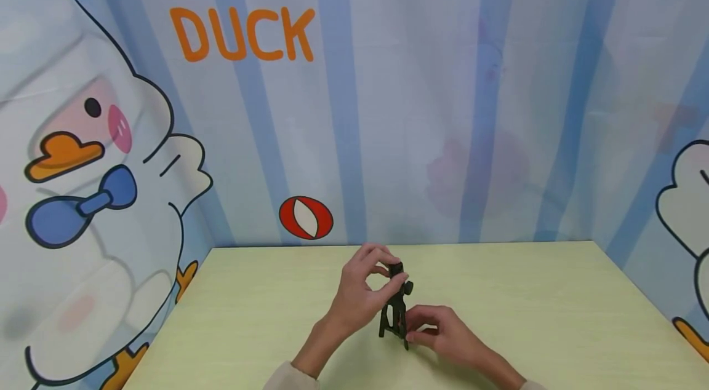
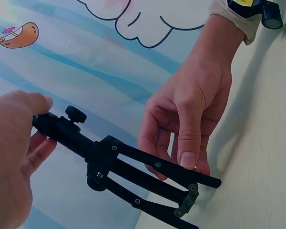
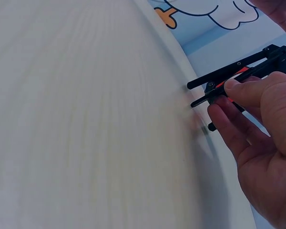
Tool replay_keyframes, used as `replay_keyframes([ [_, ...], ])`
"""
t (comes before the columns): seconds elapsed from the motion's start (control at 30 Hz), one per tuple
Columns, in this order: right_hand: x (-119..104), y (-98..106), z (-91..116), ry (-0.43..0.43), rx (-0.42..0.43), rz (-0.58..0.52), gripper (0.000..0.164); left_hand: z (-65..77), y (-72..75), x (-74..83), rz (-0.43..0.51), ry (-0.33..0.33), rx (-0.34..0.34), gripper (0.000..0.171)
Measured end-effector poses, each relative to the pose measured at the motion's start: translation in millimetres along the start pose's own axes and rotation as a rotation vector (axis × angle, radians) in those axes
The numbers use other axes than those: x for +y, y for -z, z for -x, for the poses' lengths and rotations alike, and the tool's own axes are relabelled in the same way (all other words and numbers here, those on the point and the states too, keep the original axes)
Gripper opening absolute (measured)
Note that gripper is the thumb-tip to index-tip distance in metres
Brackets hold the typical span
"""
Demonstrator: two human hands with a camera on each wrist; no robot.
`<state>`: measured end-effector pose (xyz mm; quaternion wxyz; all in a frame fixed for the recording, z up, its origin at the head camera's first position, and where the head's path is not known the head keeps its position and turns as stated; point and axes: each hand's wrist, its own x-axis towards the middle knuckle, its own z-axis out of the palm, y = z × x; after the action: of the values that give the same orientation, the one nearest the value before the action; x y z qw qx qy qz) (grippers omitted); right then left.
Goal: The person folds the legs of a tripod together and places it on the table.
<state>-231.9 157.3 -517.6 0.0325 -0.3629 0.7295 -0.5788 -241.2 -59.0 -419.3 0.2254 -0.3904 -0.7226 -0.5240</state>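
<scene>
A small black tripod stands upright over the table, its legs folded fairly close together. My left hand grips the top of it between thumb and fingers, near a side knob. Lower down, my right hand pinches one leg between thumb and fingertips. In the left wrist view, the legs and a short hinged brace between them show clearly. From the right wrist view, the right hand holds a leg close to its foot. Whether the feet touch the table cannot be told.
The pale yellow table extends around both hands. Behind it hangs a blue striped cloth backdrop printed with ducks and a red ball. A wrist camera sits on the right sleeve.
</scene>
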Motion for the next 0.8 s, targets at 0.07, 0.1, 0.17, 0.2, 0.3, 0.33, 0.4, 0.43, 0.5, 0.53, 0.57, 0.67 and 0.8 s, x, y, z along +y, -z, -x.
replay_keyframes([
  [0.07, 0.1, -0.5, -0.2, -0.007, 0.003, -0.008, 0.013, -0.3, -0.2, -0.2, -0.015, -0.005, 0.014, 0.015],
  [0.1, -0.2, -0.5, -0.4, -0.008, 0.003, -0.007, 0.013, -0.6, -0.1, -0.1, -0.020, -0.007, 0.019, 0.015],
  [0.17, -0.6, 0.0, -0.6, -0.011, 0.004, -0.002, 0.012, -0.9, 0.0, -0.1, -0.025, -0.015, 0.022, 0.015],
  [0.2, -0.9, 0.5, -0.7, -0.015, 0.005, 0.001, 0.012, -1.0, 0.2, -0.2, -0.023, -0.020, 0.022, 0.014],
  [0.3, -2.5, 2.9, -0.5, -0.025, 0.028, 0.029, 0.011, -1.3, 0.7, -0.1, -0.006, -0.034, 0.014, 0.014],
  [0.33, -3.0, 3.8, -0.5, -0.028, 0.043, 0.041, 0.011, -1.4, 0.9, -0.2, -0.001, -0.039, 0.011, 0.014],
  [0.4, -4.1, 5.5, -0.7, -0.038, 0.083, 0.061, 0.012, -1.2, 1.3, -0.1, 0.007, -0.049, 0.009, 0.014],
  [0.43, -4.5, 6.2, -1.0, -0.040, 0.107, 0.076, 0.011, -1.0, 1.6, 0.0, 0.011, -0.048, 0.007, 0.014],
  [0.5, -4.9, 7.1, -1.6, -0.043, 0.161, 0.100, 0.011, -0.7, 2.0, 0.4, 0.019, -0.038, 0.001, 0.014],
  [0.53, -4.8, 7.4, -1.8, -0.043, 0.184, 0.108, 0.012, -0.5, 2.3, 0.6, 0.025, -0.027, -0.003, 0.014],
  [0.57, -4.6, 7.8, -1.9, -0.047, 0.204, 0.113, 0.012, -0.1, 2.3, 0.6, 0.028, -0.023, -0.006, 0.014],
  [0.67, -3.6, 8.7, -2.2, -0.046, 0.223, 0.112, 0.015, 0.2, 2.3, 0.9, 0.044, -0.002, -0.015, 0.015],
  [0.8, -3.0, 9.7, -2.4, -0.045, 0.146, 0.062, 0.020, 0.1, 2.4, 1.8, 0.056, 0.019, -0.018, 0.018],
])
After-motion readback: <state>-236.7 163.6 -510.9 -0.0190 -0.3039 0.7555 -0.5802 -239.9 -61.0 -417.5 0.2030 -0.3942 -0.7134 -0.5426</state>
